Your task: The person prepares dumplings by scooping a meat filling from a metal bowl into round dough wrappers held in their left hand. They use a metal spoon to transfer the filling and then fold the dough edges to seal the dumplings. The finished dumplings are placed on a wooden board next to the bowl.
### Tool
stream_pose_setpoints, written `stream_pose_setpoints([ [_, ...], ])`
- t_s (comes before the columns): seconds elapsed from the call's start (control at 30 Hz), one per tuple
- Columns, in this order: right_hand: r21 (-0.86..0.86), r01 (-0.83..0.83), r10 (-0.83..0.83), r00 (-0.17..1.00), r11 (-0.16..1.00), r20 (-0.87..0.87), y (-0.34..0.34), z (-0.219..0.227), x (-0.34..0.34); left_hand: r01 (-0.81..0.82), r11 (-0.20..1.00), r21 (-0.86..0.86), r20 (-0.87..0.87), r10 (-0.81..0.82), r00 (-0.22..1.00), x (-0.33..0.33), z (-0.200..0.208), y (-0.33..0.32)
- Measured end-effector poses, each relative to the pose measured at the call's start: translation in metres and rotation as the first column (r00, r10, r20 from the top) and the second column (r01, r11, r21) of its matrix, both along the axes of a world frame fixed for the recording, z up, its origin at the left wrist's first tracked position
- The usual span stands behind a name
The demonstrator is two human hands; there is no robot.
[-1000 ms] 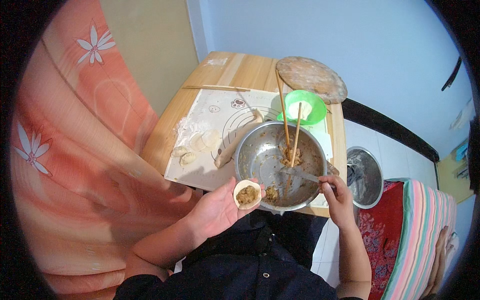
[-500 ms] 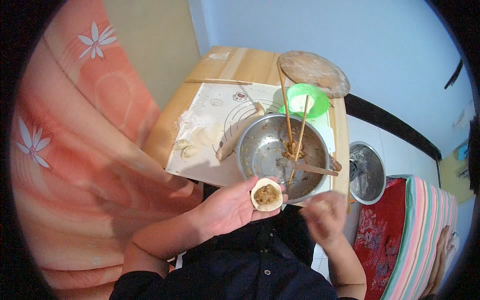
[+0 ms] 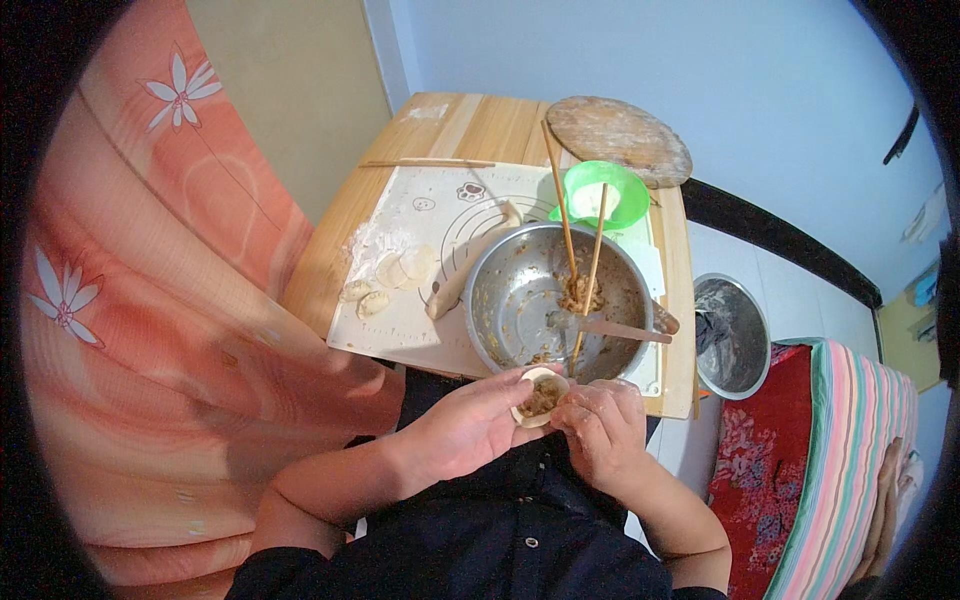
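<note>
My left hand (image 3: 462, 432) cradles a dumpling wrapper (image 3: 525, 412) in its fingers, thumb along the near-left rim. Brown minced filling (image 3: 544, 397) sits in the wrapper, which is cupped upward and unsealed. On its right edge, the fingertips of my right hand (image 3: 608, 432) pinch the dough. Just beyond both hands stands a large steel bowl (image 3: 512, 285) with filling smeared inside. Two chopsticks (image 3: 561, 205) and a spatula-like tool with a brown handle (image 3: 628, 331) lean in it. Two folded dumplings (image 3: 372, 304) and flat wrappers (image 3: 412, 266) lie on the pale mat left of the bowl.
The marked mat (image 3: 400, 335) covers much of the wooden table (image 3: 325, 270). Behind the bowl are a green bowl (image 3: 640, 205) of white powder and a round wooden board (image 3: 620, 140). A long pale roll (image 3: 450, 290) lies beside the bowl. A metal basin (image 3: 758, 350) stands right.
My right hand has come left and up to the wrapper and now pinches its edge. The wrapper, flat on my left fingers before, is now tilted and curled around the filling.
</note>
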State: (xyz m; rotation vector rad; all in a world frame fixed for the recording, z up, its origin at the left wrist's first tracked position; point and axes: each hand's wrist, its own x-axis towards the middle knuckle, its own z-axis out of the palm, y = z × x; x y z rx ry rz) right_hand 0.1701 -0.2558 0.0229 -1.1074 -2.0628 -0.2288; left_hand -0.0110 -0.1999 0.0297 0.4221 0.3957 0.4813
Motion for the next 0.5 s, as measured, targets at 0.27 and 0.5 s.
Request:
stream_pose_setpoints([
  [0.27, -0.225, 0.019, -0.089, 0.949, 0.974, -0.303, 0.004, 0.017, -0.012, 0.003, 0.982, 0.188, -0.056, 0.007, 0.998, 0.000, 0.001, -0.006],
  [0.5, -0.391, -0.006, -0.136, 0.933, 0.920, -0.334, 0.002, 0.017, -0.010, 0.099, 0.854, 0.511, -0.202, 0.007, 0.979, -0.001, 0.003, -0.004],
])
